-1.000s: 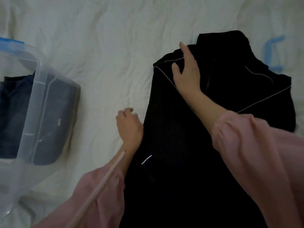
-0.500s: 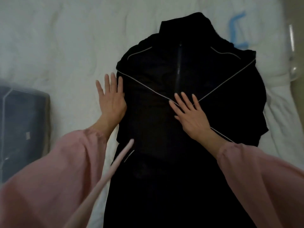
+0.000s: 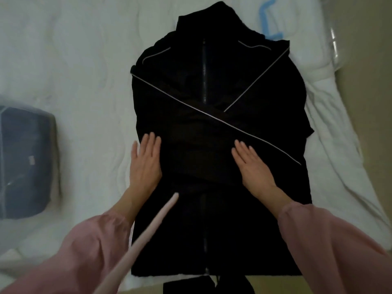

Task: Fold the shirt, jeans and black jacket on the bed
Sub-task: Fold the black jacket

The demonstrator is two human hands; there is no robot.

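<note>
On the bed (image 3: 84, 81), both hands, left hand (image 3: 145, 164) and right hand (image 3: 253, 166), lie flat with fingers straight, pressing the black jacket (image 3: 212, 102), likely to keep its crossed sleeves in place.

Black jacket (image 3: 222, 166) with pale piping, white bed (image 3: 74, 71), pink sleeves (image 3: 328, 240).

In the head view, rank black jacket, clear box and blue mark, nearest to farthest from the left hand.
1. black jacket: touching the left hand.
2. clear box: off to its left.
3. blue mark: far upper right.
</note>
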